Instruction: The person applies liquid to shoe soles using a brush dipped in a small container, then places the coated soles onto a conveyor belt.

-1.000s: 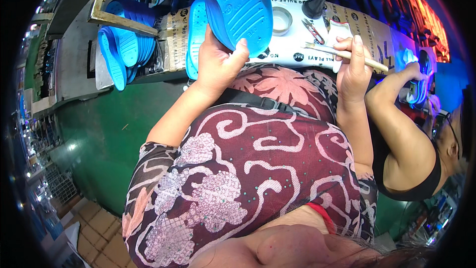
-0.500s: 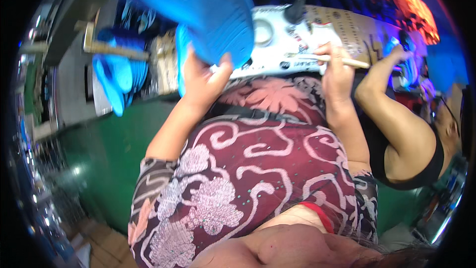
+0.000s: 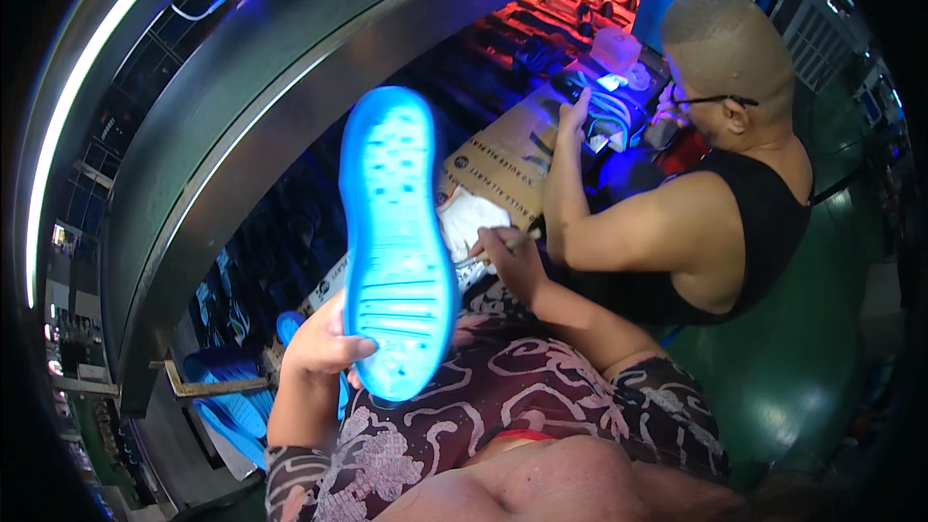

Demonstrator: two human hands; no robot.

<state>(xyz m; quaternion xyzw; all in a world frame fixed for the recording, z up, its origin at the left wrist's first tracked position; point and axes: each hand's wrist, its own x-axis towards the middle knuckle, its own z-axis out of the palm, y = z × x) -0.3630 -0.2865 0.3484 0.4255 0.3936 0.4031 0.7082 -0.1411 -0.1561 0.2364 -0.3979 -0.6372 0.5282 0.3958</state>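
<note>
The left hand (image 3: 321, 340) pinches 1 blue sole (image 3: 396, 251) near its lower end, thumb on the grooved side, seemingly so most of that side stays uncovered; the sole is raised before the board. Beyond curves a dark hood (image 3: 227, 150). To the right, a co-worker (image 3: 667, 217) leans over the board (image 3: 503, 169). At left, a bracket (image 3: 222, 387) crosses stacked soles (image 3: 242, 411), perhaps steadying them. A white cloth (image 3: 474, 219) lies just beside the right hand (image 3: 517, 259), whose fingers curl around 1 thin stick (image 3: 522, 240), apparently held clear of the sole.
</note>
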